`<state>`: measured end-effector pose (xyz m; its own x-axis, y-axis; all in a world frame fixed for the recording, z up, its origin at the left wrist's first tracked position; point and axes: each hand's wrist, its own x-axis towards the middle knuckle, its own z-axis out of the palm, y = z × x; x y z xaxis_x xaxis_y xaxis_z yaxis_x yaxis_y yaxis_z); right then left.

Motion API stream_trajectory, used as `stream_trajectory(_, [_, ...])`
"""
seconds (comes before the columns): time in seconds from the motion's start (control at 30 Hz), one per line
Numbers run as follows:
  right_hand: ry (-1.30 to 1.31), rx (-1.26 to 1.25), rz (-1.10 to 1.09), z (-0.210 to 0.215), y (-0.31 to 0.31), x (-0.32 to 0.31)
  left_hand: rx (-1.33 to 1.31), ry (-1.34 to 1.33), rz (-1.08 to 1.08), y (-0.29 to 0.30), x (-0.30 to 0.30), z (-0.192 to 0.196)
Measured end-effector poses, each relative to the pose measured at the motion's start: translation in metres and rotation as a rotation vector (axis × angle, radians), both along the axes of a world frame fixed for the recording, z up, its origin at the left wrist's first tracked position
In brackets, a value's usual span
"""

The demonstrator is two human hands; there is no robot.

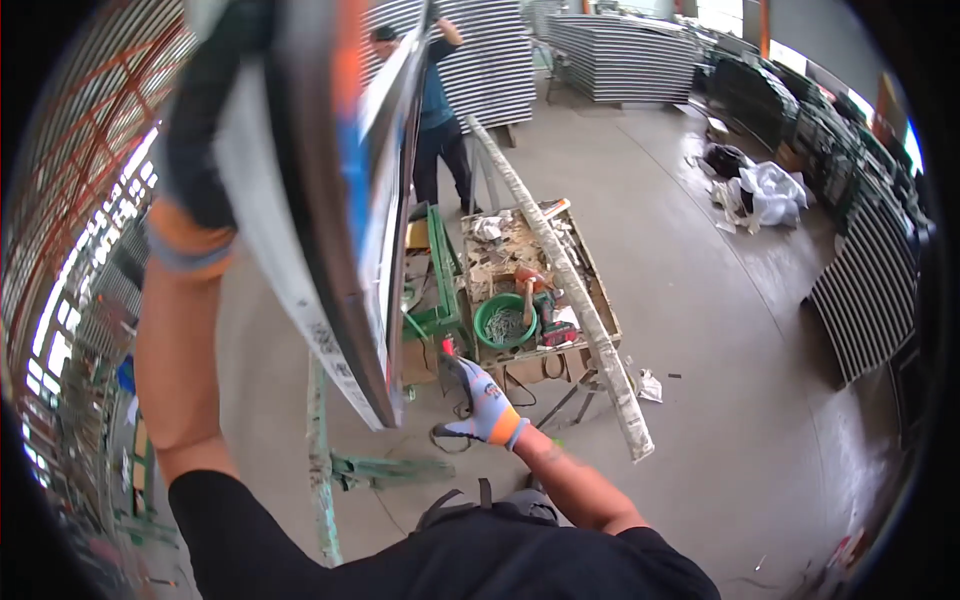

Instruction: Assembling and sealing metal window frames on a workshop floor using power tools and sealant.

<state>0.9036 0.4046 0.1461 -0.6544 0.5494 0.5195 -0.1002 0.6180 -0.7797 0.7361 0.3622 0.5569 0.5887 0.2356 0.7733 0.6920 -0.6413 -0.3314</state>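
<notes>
A long panel (330, 250) with white, dark brown and blue edges stands tilted on its side in front of me, its upper part blurred. High at the left, my left hand (195, 165), in a black, grey and orange glove, is closed on the panel's edge; its fingertips are blurred. My right hand (488, 408), in a grey and orange glove with dark fingertips, is just right of the panel's lower end. Its thumb and fingers are spread, with nothing seen in them. A small red object (448, 345) shows beyond those fingertips.
A littered worktable (610, 310) carries a green bowl (490, 318) of small metal pieces, a hammer (527, 300) and a red-black power tool (557, 333). A long pale bar (570, 265) slants across it. Another person (440, 130) stands beyond the panel. Green metal stands (395, 470) are below.
</notes>
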Motion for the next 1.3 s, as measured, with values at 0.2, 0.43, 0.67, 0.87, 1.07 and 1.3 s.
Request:
stream_trajectory(0.2, [0.021,0.12,-0.01,0.021,0.037,0.02,0.485,-0.207,0.376,-0.066,-0.176,0.005])
stream_trajectory(0.43, [-0.384,0.329,0.002,0.045,0.025,0.072,0.243,-0.676,0.339,-0.167,-0.157,-0.095])
stream_trajectory(0.67, [-0.684,0.301,-0.002,-0.005,0.027,0.102,-0.538,-1.523,-0.779,-0.281,-0.292,-0.288])
stream_trajectory(0.87, [-0.953,0.391,-0.014,-0.061,0.036,0.096,-0.038,-2.295,-0.227,-0.251,-0.219,-0.489])
stream_trajectory(1.07, [-1.125,0.478,-0.061,-0.112,0.049,0.084,-0.268,-2.541,-0.209,-0.232,-0.224,-0.631])
stream_trajectory(1.3, [-1.262,0.462,-0.021,-0.127,0.057,0.075,-0.236,-2.772,-0.064,-0.22,-0.211,-0.658])
